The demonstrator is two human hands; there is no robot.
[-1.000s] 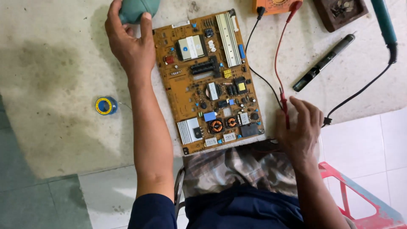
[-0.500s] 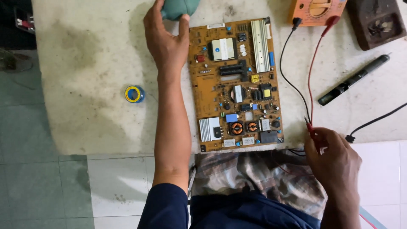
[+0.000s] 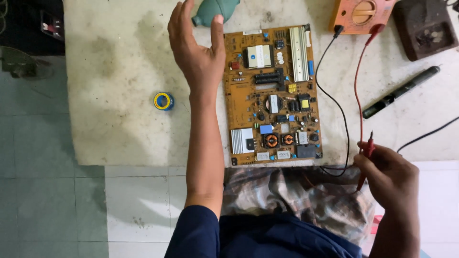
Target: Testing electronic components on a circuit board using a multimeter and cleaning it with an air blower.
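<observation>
My left hand (image 3: 198, 52) is raised above the worktop (image 3: 119, 95), fingers spread and palm loose, grasping nothing. It hangs just beside the left edge of the circuit board (image 3: 272, 95), and its fingertips reach toward the teal rubber blower bulb (image 3: 215, 10) that lies at the far edge of the worktop; I cannot tell whether my thumb touches the bulb.

My right hand (image 3: 387, 174) sits off the near right corner of the worktop, over my lap, clenched around the red probe (image 3: 367, 160), whose tip points up toward the slab. The probe's red lead (image 3: 356, 86) runs along the right side of the board to the orange multimeter (image 3: 361, 14) at the far edge, and a black lead (image 3: 330, 91) runs beside it from the same meter down to the near edge.

The circuit board lies flat, its long side running from far to near, its near end at the worktop's front edge. A small blue and yellow roll (image 3: 163, 101) lies well to the left of my forearm. A black pen-shaped tool (image 3: 400, 91) lies slantwise toward the right edge, and a dark square box (image 3: 424, 26) stands at the far right corner.
</observation>
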